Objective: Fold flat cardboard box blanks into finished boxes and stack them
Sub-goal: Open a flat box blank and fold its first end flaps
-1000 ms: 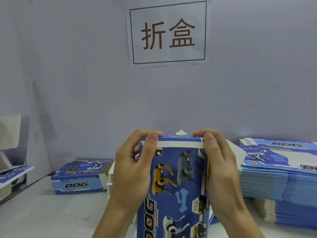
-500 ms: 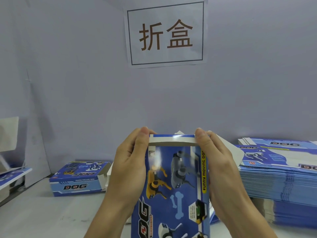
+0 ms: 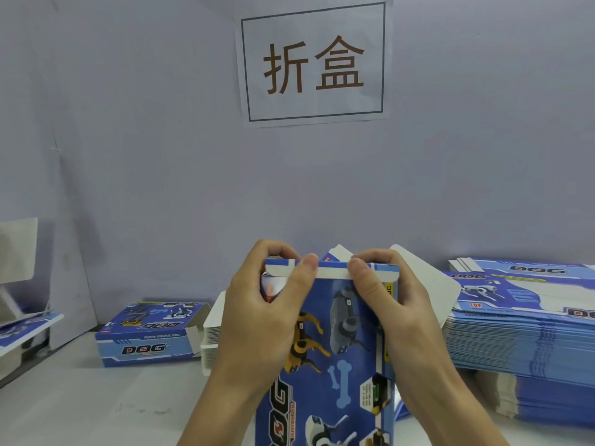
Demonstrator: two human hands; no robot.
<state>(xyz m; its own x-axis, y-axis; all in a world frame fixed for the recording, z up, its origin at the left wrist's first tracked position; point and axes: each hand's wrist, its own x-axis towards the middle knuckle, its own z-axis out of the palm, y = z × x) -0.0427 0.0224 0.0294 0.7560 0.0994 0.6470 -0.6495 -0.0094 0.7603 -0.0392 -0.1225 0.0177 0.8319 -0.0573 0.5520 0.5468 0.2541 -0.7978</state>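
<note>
I hold a blue cardboard box (image 3: 341, 349) printed with robot dogs upright in front of me. My left hand (image 3: 257, 320) grips its left side, the thumb pressing on the white tuck flap (image 3: 333, 272) at the top edge. My right hand (image 3: 396, 313) grips the right side, its thumb also on that flap. A finished blue box (image 3: 148, 336) lies on the table (image 3: 80, 407) at the left. A tall stack of flat blue blanks (image 3: 528, 329) sits at the right.
A white paper sign (image 3: 314, 64) with brown characters hangs on the grey wall. Behind my hands stands a stack of white-edged blanks (image 3: 214, 339). A partly seen blue and white carton (image 3: 22, 326) sits at the far left edge.
Both thumbs have slid inward along the top flap toward the middle, and the flap is folded further down over the box's top. The box has shifted slightly.
</note>
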